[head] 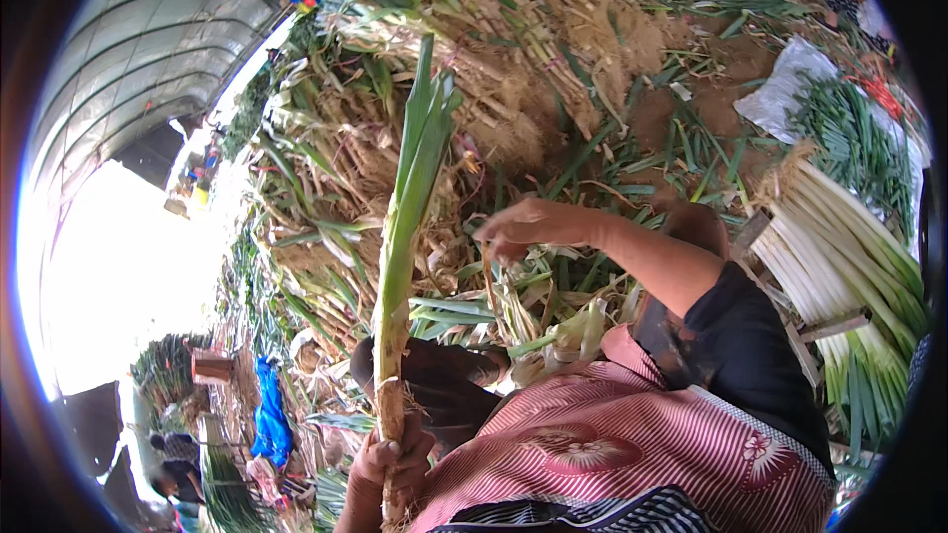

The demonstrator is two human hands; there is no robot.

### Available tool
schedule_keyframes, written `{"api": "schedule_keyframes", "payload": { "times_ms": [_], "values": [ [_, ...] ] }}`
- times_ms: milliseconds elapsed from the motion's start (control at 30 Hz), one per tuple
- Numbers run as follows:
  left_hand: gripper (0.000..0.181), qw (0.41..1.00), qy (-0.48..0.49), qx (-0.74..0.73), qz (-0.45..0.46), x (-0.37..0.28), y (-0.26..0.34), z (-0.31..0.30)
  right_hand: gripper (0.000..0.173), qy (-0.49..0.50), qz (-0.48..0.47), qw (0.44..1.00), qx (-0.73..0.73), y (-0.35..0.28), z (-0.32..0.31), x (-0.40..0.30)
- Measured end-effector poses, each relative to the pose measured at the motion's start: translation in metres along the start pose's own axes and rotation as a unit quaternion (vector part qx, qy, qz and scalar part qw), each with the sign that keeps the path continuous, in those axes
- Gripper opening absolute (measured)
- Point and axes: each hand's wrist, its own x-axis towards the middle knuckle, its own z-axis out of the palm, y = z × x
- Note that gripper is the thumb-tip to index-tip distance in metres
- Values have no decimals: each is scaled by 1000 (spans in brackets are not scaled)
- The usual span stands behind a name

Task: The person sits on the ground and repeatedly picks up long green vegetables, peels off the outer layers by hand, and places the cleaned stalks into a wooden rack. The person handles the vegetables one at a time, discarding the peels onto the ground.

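My left hand (396, 459) grips a large leek-like green onion (396, 274) near its root end. The stalk stands nearly upright in view, green leaves uppermost, its lower part brown with dirt and ragged outer skin. To its right, my right hand (518, 226) is raised with bent fingers, blurred and apart from the stalk. A thin brown strip of dry leaf (489, 281) hangs just below those fingertips; whether they hold it is unclear. Beneath that hand lie peeled leaves and husks (563, 333).
Bundled, unpeeled onions with dirty roots (474, 81) are heaped ahead. At the right, cleaned white onions (837, 237) rest on a wooden rack (833, 326). Beyond lies a white plastic sack (789, 89). A blue bag (271, 414) and people (178, 470) are at lower left.
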Motion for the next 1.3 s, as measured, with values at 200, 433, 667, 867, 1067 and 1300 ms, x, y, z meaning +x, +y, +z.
{"api": "schedule_keyframes", "payload": {
  "times_ms": [200,433,667,867,1067,1300],
  "values": [
    [22,908,20,417,37,56,-10,2,78,68,-94,988,104,-26,-21,-23],
    [35,590,194,784,-2,159,3,53,49,455,-231,732,452,-2,-45,-53],
    [45,533,28,826,180,372,37,22,51,506,-252,743,359,-10,-119,-63],
    [75,843,-72,413,336,473,53,165,51,550,-218,753,290,-24,-144,-66],
    [55,872,-114,347,327,488,38,185,43,489,-264,770,314,-30,-136,-84],
    [31,895,-32,269,355,496,21,160,28,552,-264,725,316,-22,-123,-73]
  ]
}}
